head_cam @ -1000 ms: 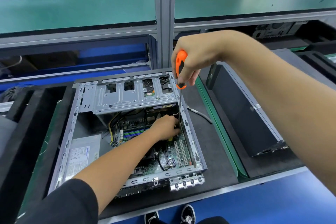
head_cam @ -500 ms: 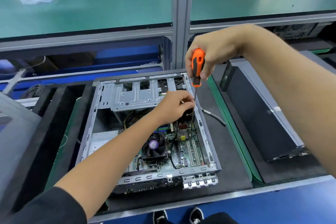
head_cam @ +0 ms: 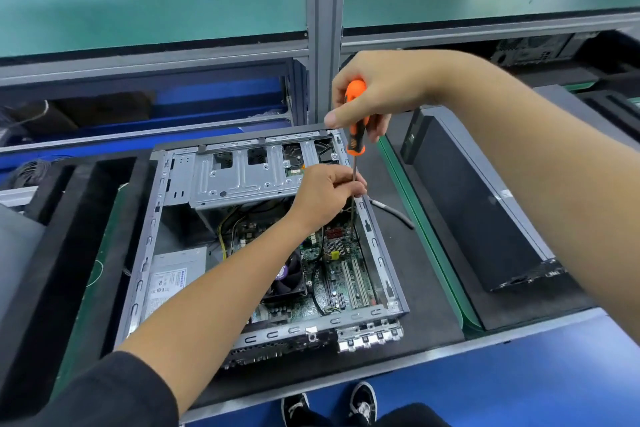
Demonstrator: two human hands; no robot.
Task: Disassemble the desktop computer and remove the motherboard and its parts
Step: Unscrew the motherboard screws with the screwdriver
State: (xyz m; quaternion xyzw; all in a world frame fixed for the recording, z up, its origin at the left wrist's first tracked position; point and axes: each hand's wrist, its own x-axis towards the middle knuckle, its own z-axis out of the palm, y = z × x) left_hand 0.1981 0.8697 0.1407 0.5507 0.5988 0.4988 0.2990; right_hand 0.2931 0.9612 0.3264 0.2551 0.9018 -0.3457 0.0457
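Open desktop case (head_cam: pixel 377 253) lying on its side on the black mat of the bench (head_cam: pixel 426 288), motherboard (head_cam: pixel 341 274) still seated inside at the right, cooler fan (head_cam: pixel 287 276) beside it. Right hand (head_cam: pixel 377 97) wrapped round the orange handle of the screwdriver (head_cam: pixel 356 121), shaft pointing down along the case's right wall. Left hand (head_cam: pixel 325 194) with fingertips curled and pinched against the shaft near its middle, apparently steadying it; whether a loose screw also sits in that pinch, cannot tell. Tip hidden low beside the board.

Likely step: backing out 1 board mounting screw near the right edge. To do it well:

1. Keep the shaft upright over the screw, no lean toward the case wall.
2. Press down firmly before turning, so the tip stays seated and the head is not stripped.
3. Let the left fingers guide only, loose enough for the shaft to spin.
4. Catch the freed screw before it drops among the slots.
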